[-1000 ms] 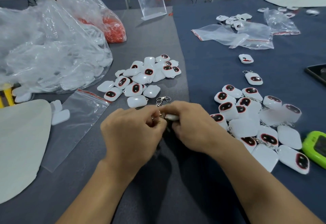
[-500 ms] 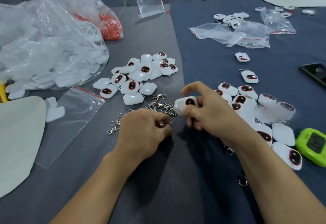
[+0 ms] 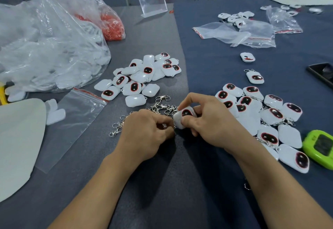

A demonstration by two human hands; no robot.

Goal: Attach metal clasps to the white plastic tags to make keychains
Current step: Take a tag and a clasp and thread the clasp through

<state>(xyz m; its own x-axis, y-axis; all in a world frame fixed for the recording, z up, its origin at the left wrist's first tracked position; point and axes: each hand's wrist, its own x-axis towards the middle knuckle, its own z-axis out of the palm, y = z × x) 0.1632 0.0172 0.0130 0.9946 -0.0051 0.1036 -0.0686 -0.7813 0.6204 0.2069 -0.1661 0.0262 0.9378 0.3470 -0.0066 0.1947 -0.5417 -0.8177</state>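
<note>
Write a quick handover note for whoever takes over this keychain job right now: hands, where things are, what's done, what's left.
Left hand: pinches a small metal clasp, close beside the tag.
Right hand: grips one white tag, dark face up.
Loose clasps lie just beyond the hands; bare tags are piled behind them, left of centre.
Done: the pile of finished keychains on the right, clasps showing among them.
Left: join this clasp to the held tag (no join visible yet), then work through the bare tags.
</note>
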